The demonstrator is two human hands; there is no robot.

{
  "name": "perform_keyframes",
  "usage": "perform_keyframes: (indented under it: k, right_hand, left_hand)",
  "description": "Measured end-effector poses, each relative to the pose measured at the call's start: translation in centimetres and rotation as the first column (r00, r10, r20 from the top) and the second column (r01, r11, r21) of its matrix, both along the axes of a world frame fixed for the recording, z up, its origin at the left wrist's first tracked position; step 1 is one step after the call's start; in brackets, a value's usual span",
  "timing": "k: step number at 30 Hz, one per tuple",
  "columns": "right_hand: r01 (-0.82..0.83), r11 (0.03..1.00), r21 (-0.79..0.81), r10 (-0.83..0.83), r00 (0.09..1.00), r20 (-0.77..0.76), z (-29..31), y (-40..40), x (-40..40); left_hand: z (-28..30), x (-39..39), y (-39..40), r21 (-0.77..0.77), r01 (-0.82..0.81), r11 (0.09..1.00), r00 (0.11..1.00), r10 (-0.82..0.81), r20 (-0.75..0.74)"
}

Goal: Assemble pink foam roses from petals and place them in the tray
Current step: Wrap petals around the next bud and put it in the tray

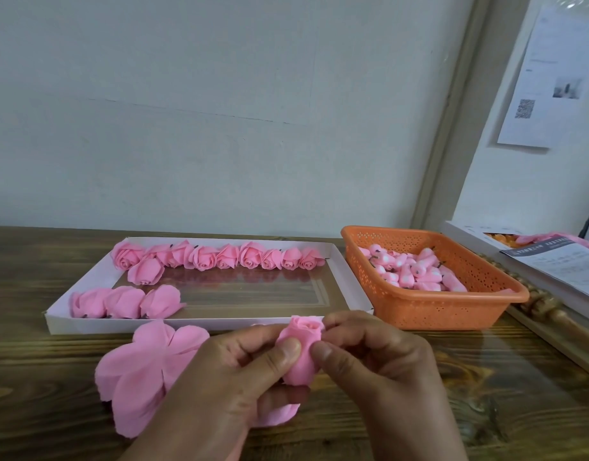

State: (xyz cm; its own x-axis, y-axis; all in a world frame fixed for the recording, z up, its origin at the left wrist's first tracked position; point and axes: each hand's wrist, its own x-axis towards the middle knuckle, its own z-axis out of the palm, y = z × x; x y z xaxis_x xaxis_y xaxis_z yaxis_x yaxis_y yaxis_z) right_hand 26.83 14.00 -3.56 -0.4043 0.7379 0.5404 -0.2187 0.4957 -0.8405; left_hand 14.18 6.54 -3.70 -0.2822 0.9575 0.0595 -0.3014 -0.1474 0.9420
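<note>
Wooden table bare at right | tray edge just beyond hands | both hands' fingers pinch rosebud

- Soft, even daylight is filling the scene, and the pale wall is showing a faint bluish cast
- Under the two hands only weak, diffuse shadows are falling on the wooden table
- The clear bottom of the tray is mirroring the row of pink roses as a dim reflection
- A glossy sheen is lying on the table near the orange basket
- Wide-angle distortion is tilting the door frame and bending lines toward the edges
- The printed sheet at the far right is looking washed out and blurred, its text unreadable
- Fine detail is looking smeared overall, as if compressed
</note>
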Motion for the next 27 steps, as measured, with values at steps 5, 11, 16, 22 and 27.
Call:
perform_keyframes:
  k: [5, 11, 16, 22, 27]
  right_hand:
    - [-0.157, 0.983, -0.096, 0.157, 0.988, 0.001, 0.5, 0.4, 0.4]
    - [-0.152, 0.968, -0.199, 0.149, 0.988, -0.033, 0.3, 0.2, 0.3]
    - [-0.192, 0.959, -0.206, 0.232, 0.954, 0.188, 1.4, 0.6, 0.6]
    - [-0.348, 0.934, -0.084, 0.339, 0.782, 0.523, 4.1, 2.0, 0.4]
    - [-0.359, 0.931, -0.067, 0.334, 0.762, 0.555, 4.5, 2.2, 0.0]
  left_hand:
    - [-0.3, -0.3, 0.0, 0.033, 0.035, 0.999, 0.999, -0.035, -0.028]
    - [-0.2, 0.2, -0.1, 0.039, 0.014, 0.999, 0.997, -0.011, -0.079]
    - [-0.3, -0.1, 0.0, 0.017, 0.023, 1.0, 0.998, -0.022, -0.059]
    - [-0.7, -0.7, 0.2, -0.066, 0.034, 0.997, 0.995, -0.04, -0.088]
    - [-0.9, -0.8, 0.3, -0.067, -0.001, 0.998, 0.997, -0.004, -0.071]
